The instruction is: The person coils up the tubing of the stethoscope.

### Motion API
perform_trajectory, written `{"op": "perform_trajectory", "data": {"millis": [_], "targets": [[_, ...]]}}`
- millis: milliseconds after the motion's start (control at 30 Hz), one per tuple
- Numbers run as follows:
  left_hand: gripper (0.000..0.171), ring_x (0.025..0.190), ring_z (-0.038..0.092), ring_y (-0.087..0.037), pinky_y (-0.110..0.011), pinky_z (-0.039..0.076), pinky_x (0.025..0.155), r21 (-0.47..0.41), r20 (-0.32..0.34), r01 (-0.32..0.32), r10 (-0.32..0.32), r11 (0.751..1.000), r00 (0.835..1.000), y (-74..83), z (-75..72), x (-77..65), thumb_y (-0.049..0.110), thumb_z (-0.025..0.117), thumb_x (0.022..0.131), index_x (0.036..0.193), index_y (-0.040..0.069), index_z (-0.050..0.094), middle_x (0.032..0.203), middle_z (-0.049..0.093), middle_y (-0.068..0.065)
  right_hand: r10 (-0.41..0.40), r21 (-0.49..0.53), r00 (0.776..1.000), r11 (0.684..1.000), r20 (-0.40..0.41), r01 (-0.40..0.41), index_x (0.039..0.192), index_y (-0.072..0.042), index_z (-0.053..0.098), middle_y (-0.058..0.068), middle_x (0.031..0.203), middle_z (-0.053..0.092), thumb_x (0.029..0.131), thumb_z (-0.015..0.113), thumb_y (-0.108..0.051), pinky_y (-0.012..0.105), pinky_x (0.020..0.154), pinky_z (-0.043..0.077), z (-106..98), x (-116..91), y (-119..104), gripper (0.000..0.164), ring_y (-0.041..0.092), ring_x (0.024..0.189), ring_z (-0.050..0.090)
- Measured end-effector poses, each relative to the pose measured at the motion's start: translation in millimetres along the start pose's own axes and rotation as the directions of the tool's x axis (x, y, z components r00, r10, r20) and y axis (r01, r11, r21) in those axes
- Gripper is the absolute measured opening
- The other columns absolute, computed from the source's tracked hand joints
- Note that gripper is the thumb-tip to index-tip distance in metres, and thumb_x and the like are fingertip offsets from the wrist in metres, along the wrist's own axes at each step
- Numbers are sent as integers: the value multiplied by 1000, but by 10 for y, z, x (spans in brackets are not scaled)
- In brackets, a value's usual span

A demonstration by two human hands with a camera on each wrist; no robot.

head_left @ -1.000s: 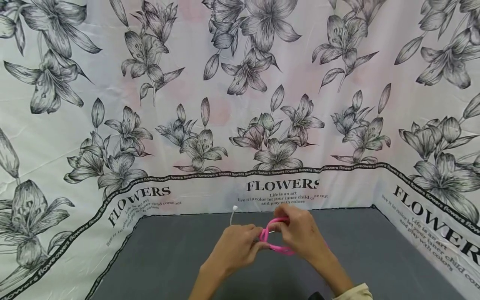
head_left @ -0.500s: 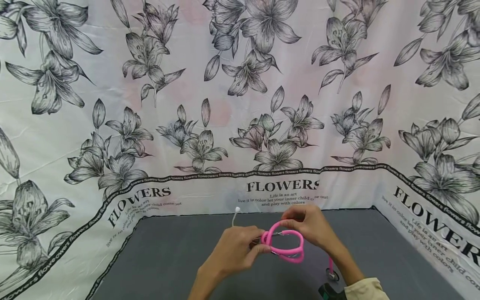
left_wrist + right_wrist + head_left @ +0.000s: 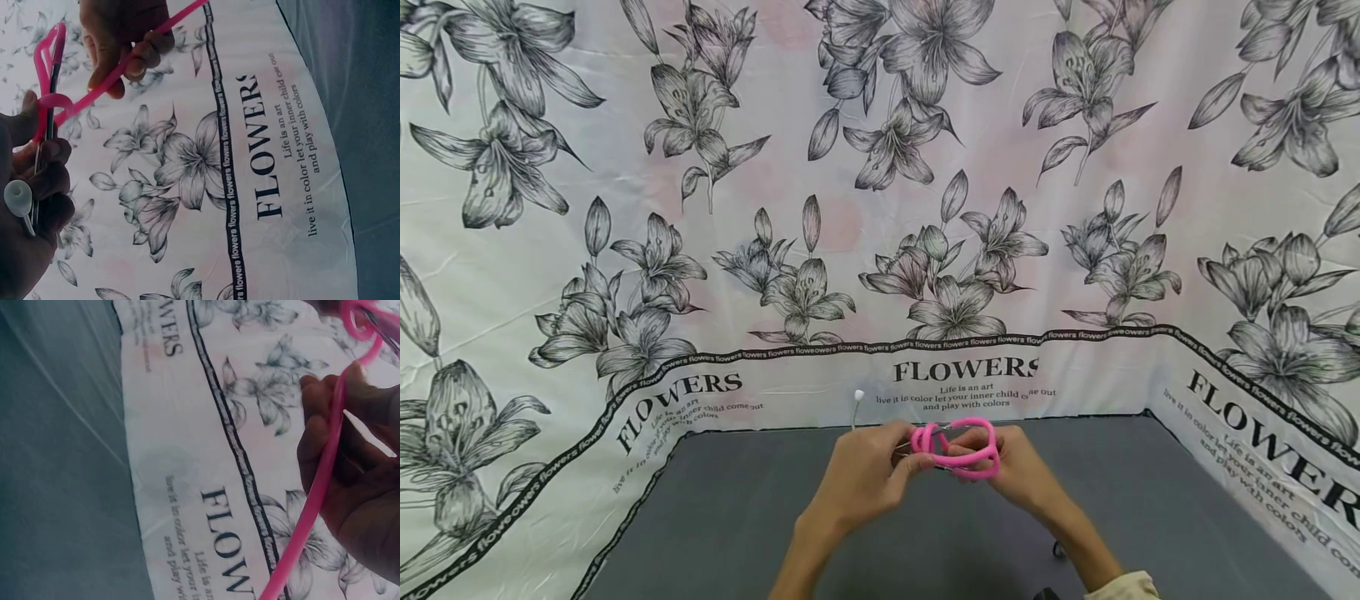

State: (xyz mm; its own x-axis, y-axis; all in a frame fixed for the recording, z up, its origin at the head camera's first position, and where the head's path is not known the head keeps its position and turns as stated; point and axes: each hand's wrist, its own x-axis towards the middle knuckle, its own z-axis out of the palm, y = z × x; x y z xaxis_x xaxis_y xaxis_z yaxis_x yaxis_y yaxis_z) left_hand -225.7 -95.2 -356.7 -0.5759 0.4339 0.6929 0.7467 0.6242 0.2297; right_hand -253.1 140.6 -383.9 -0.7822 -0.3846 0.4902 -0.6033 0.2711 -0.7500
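Observation:
A pink stethoscope (image 3: pixel 996 442) is up in the air between both hands, its tubing looped back on itself. My left hand (image 3: pixel 867 471) grips the metal ear tubes (image 3: pixel 40 175) where they meet the pink loop. One white eartip (image 3: pixel 859 396) sticks up beyond that hand; in the left wrist view an eartip (image 3: pixel 17 199) shows against the fingers. My right hand (image 3: pixel 1018 471), partly behind the loop in the head view, pinches the tubing (image 3: pixel 331 447) between thumb and fingers. Near the right forearm hangs a small dark part, probably the chest piece (image 3: pixel 1058 550).
Below the hands lies a dark grey tabletop (image 3: pixel 737 508). A white cloth (image 3: pixel 820 383) printed with flowers and lettering stands behind it and along both sides. A pale sleeve cuff (image 3: pixel 1123 586) and a dark object (image 3: pixel 1045 594) show at the lower edge.
The right hand has gone from the top of the loop to behind it, holding the tubing. Both hands and the looped part have risen slightly. The left hand keeps its grip.

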Motion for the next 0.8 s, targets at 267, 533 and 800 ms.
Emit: {"op": "perform_trajectory", "data": {"millis": [267,533,800], "targets": [[22,58,36,4,-13,31,54,64,-91,75,-69,995,993,-4,27,50,31,81,90,88,16,65,65,59,10,-15,133,1000,991,21,12,93,-1,75,19,77,74,102,65,-7,32,61,59,187,-55,-32,14,19,62,67],[22,56,39,3,-14,33,53,99,-122,128,-115,987,986,6,51,62,31,80,91,93,13,68,67,64,7,18,159,999,987,38,-24,101,1,74,24,82,72,106,61,-13,31,63,58,243,-84,-139,20,6,68,66],[26,55,33,2,-14,29,51,145,-174,148,-122,978,977,6,67,63,33,81,89,88,12,65,64,54,7,115,221,993,969,-10,-110,108,2,74,10,85,75,104,64,-15,29,66,58,319,-132,-193,20,9,71,68]]}}
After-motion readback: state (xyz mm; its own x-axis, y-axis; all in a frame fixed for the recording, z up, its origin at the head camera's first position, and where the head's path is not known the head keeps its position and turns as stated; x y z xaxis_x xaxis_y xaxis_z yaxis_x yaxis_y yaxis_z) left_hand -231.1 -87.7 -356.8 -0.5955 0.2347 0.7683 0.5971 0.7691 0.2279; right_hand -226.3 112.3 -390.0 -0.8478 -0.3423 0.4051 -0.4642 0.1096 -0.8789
